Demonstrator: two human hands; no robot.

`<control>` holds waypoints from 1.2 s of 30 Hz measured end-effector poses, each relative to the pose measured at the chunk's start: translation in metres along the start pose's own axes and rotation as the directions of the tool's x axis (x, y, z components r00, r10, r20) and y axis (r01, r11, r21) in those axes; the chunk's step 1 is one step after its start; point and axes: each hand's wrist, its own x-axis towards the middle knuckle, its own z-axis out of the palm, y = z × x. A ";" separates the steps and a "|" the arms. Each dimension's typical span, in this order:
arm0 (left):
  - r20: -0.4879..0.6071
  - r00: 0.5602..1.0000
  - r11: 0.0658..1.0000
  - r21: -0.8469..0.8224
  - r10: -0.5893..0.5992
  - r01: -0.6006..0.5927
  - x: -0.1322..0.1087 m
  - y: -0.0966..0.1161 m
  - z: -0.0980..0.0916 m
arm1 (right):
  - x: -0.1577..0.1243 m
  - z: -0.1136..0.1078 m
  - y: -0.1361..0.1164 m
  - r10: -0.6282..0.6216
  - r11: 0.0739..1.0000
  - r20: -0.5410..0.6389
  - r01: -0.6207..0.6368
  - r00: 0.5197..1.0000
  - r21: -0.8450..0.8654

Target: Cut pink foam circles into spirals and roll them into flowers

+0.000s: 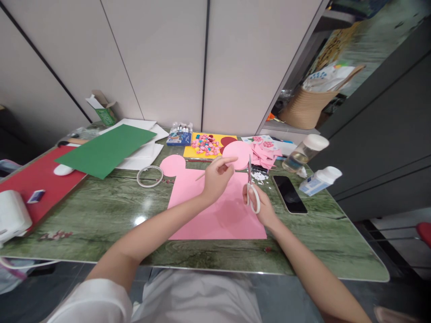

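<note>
- Along the near side of the worktop (350,251), a pink sheet (218,224) lies flat before the person; this placement probably keeps it within reach of both hands.
- Over the right part of the sheet, the right hand (265,210) carries scissors (256,199). Grip: closed around the white handles, blades pointing forward, presumably so that the points face away from the body.
- Slightly farther in, the left hand (217,178) extends its index finger across the large pink circle (239,152), other fingers curled. Grip: narrow; whether it holds the circle, or the thin stick (200,177) showing at its left, cannot be told.
- Right of the scissors, a phone (290,195) lies flat, apparently set aside to leave the right hand room.
- At the sheet's far left corner lies a smaller pink circle (173,166), with a white ring (150,185) next to it.
- Beyond the hands, pink scraps (264,154) sit heaped at the right; small coloured pieces (205,146) rest on a yellow sheet (189,151), likely to keep them together.
- Near the wall, a blue box (178,140) sits beside the yellow sheet.
</note>
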 end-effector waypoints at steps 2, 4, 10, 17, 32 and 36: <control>-0.003 1.000 1.000 -0.010 0.004 -0.004 0.000 0.001 0.000 | 0.000 0.000 -0.001 -0.003 1.000 0.005 0.003 1.000 -0.003; -0.015 1.000 1.000 -0.018 0.010 -0.010 0.000 0.002 0.000 | 0.000 0.000 -0.001 -0.004 1.000 0.015 0.004 1.000 -0.004; -0.027 1.000 1.000 0.006 0.004 -0.004 0.001 0.001 0.002 | 0.000 0.000 -0.002 0.007 1.000 0.023 -0.008 1.000 0.010; 0.005 1.000 0.999 0.033 0.009 -0.009 -0.001 -0.001 0.002 | 0.001 0.001 -0.001 -0.037 0.999 -0.011 0.038 0.999 0.020; 0.003 1.000 1.000 -0.025 0.004 -0.004 0.000 -0.002 0.001 | 0.001 0.000 0.001 -0.026 0.999 0.005 0.026 1.000 0.021; -0.005 1.000 1.000 -0.029 0.009 -0.010 0.001 -0.003 0.001 | 0.001 0.000 0.001 -0.017 1.000 0.018 0.017 1.000 0.024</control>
